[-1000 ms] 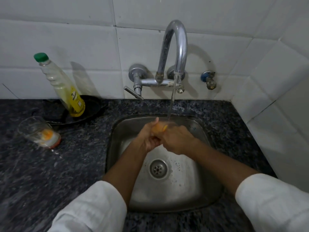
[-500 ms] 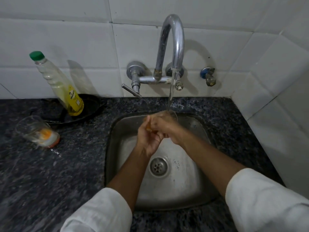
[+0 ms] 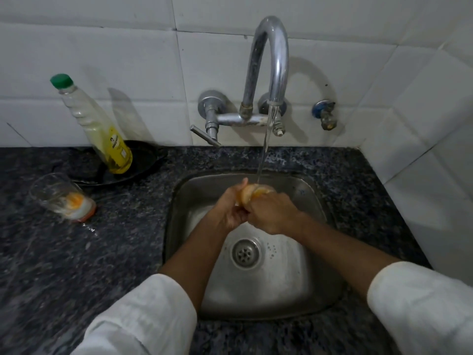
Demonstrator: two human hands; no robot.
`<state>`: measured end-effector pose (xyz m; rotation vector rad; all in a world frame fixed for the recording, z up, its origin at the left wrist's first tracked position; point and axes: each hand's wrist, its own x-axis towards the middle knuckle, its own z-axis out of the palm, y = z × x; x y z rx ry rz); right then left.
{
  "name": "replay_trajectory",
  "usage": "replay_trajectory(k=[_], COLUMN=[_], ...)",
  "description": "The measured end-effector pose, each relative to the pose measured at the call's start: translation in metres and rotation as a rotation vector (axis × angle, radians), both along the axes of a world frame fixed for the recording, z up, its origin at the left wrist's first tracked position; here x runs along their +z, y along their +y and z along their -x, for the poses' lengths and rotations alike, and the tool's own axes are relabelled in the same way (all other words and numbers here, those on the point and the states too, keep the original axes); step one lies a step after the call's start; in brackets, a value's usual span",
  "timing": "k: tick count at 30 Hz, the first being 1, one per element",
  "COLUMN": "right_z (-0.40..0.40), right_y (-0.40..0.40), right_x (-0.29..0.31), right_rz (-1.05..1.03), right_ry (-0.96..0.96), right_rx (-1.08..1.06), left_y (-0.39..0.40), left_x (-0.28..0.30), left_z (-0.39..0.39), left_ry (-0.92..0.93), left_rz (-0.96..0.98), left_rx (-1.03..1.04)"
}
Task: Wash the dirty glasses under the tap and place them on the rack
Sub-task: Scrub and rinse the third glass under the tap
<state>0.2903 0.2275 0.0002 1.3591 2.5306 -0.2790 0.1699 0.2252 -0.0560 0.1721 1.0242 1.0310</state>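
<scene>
Both hands around glass under tap

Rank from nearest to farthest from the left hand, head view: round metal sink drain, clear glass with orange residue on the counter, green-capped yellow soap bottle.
From the left hand, which grips a glass under the tap:
1. Round metal sink drain: just below it, in the basin.
2. Clear glass with orange residue: on the dark counter, far left.
3. Green-capped yellow soap bottle: back left, leaning toward the tiled wall; close to call against the glass.
</scene>
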Motion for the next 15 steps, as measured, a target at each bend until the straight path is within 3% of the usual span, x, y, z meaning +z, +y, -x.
replay_trajectory(k=[2, 4, 5, 6, 8, 10, 11, 14, 15], right_z=[0.009, 0.022, 0.023, 0.019, 0.003, -0.003, 0.004, 0.029, 0.029], right_y=[-0.001, -0.003, -0.007, -0.007, -0.003, 0.002, 0.003, -0.004, -0.007], right_x=[0.004, 0.006, 0.009, 0.005, -0.003, -0.007, -0.006, 0.002, 0.004], right_rz=[0.093, 0.299, 0.323, 0.259, 0.041, -0.085, -0.051, 0.293, 0.341], right_ry=[0.261, 0.746, 0.774, 0.646, 0.161, -0.029, 0.016, 0.661, 0.685], right_rx=[-0.207, -0.488, -0.461, -0.293, 0.033, 0.108, 0.039, -0.488, -0.484], left_y=[-0.011, -0.020, -0.018, -0.014, -0.003, -0.003, -0.006, -0.014, -0.012], left_x=[-0.005, -0.008, -0.009, -0.008, -0.004, -0.001, -0.002, -0.006, -0.006], left_z=[-0.008, -0.015, -0.013, -0.010, -0.004, -0.004, -0.006, -0.009, -0.007], left_ry=[-0.031, -0.203, -0.273, -0.286, -0.181, -0.072, -0.090, -0.263, -0.284], left_rz=[-0.064, -0.117, -0.122, -0.140, -0.087, 0.009, -0.001, -0.098, -0.111], left_rx=[0.024, 0.129, 0.161, 0.148, 0.058, -0.001, -0.009, 0.115, 0.148])
